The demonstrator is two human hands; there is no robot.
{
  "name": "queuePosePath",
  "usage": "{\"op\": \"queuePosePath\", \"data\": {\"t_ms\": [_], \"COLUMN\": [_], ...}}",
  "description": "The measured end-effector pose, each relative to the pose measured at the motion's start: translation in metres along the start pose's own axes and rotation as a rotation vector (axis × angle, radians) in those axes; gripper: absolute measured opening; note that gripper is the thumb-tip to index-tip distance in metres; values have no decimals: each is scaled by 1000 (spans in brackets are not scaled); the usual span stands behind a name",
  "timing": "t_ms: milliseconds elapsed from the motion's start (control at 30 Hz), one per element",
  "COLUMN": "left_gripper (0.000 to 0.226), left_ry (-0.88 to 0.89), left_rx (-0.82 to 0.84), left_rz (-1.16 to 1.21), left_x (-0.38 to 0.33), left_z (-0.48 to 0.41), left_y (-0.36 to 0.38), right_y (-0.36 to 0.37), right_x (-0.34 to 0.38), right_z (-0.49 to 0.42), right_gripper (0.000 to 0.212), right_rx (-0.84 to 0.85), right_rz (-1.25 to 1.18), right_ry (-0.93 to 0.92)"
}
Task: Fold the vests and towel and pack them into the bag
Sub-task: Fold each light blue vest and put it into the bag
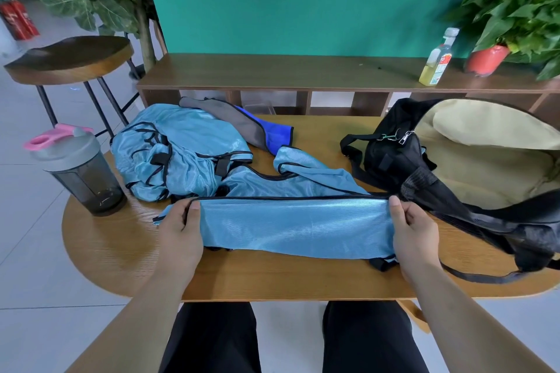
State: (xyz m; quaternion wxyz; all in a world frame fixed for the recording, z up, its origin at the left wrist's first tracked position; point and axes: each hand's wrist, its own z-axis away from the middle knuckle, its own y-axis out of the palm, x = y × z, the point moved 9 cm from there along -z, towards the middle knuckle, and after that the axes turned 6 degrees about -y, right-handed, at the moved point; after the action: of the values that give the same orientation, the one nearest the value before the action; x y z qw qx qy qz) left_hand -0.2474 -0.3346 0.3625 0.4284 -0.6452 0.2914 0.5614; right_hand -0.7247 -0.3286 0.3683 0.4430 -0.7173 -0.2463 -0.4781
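Folding 1 light blue vest near the front of the table

The left hand (181, 228) and the right hand (415, 230) each pinch one end of the black-trimmed hem, thumbs on top. The vest (297, 225) lies on the wooden table (272, 280), in front of the other crumpled vest (175, 154) and just beside the open black bag (394, 157). I judge the hem should be kept taut and level, so the fold lands straight.

A light-blue vest (297, 225) lies stretched wide in front, crumpled vests (175, 151) and towel (230, 118) behind, black bag (391, 157) open right
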Motion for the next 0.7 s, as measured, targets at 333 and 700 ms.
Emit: {"op": "queuePosePath", "data": {"t_ms": [333,700], "left_gripper": [14,17], "left_ry": [-13,6], "left_rx": [69,90], "left_rz": [-49,-85], "left_x": [1,-6], "left_z": [0,0], "left_y": [9,6], "right_y": [6,10], "right_x": [-2,8], "right_z": [-4,2], "right_gripper": [34,14], "right_rx": [53,99], "right_rz": [24,29], "right_ry": [-10,-28]}}
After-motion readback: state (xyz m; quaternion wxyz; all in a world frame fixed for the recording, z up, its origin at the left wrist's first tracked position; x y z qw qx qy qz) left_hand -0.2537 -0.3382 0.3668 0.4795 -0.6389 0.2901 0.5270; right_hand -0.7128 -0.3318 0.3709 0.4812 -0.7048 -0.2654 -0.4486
